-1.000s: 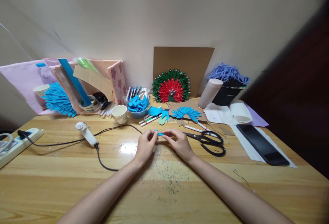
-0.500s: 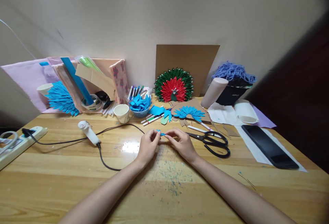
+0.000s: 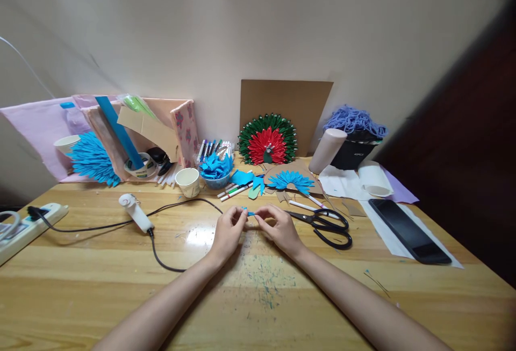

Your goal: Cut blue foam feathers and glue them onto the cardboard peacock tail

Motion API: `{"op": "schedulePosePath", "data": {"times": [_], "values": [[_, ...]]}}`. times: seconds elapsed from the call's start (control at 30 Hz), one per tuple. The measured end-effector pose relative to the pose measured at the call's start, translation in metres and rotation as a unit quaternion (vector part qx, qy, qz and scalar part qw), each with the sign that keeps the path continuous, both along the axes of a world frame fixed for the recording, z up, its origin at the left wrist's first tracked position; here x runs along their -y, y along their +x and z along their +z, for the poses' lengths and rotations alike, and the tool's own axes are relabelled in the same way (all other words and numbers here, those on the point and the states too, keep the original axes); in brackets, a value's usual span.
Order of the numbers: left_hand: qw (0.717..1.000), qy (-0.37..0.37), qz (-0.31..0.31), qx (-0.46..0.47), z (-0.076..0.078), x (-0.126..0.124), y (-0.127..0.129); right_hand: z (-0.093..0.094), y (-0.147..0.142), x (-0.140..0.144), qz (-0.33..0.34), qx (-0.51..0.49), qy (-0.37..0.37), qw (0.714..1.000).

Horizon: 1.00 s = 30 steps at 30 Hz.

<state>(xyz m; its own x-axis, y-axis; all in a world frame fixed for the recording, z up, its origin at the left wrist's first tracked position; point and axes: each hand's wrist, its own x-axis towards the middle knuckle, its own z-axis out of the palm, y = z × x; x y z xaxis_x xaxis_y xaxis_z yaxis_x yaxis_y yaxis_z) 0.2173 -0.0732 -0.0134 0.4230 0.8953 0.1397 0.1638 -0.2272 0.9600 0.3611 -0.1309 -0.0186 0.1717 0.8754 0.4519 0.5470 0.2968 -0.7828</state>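
Between my fingertips is a small blue strip [image 3: 250, 213], probably paper or ribbon, held just above the wooden table. My left hand [image 3: 229, 231] pinches its left end, and my right hand [image 3: 279, 227] pinches the right end. Most of the strip is hidden by the fingers. Behind the hands lies a brown cardboard piece [image 3: 310, 170] bearing a fan of blue petals [image 3: 292, 180]. A bowl of blue pieces [image 3: 216, 168] stands left of it. Black-handled scissors [image 3: 328, 223] rest on the table to the right of my right hand.
A white glue gun [image 3: 136, 213] with its black cord lies at left, near a power strip [image 3: 44, 222]. A paper cup [image 3: 187, 182], several markers [image 3: 236, 192] and a red and green peacock [image 3: 268, 140] stand at the back. A black phone [image 3: 409, 231] lies at right.
The camera view has shifted slightly, so the scene sits a little lower and further left. Both hands keep their pinch on the blue strip, with little visible movement.
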Motion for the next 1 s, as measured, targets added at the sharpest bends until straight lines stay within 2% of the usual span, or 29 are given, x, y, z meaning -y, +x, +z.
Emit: {"op": "schedulePosePath", "data": {"times": [0.6,1.0], "values": [[1.0,-0.003,0.0,0.016,0.0018,0.002,-0.0003,-0.0004,-0.0006,0.0006,0.004,0.004,-0.008,1.0],[0.999,0.029,0.016,0.006,-0.0002,0.0007,-0.0022,-0.002,-0.0009,0.0002,-0.014,-0.005,-0.003,1.0]]}}
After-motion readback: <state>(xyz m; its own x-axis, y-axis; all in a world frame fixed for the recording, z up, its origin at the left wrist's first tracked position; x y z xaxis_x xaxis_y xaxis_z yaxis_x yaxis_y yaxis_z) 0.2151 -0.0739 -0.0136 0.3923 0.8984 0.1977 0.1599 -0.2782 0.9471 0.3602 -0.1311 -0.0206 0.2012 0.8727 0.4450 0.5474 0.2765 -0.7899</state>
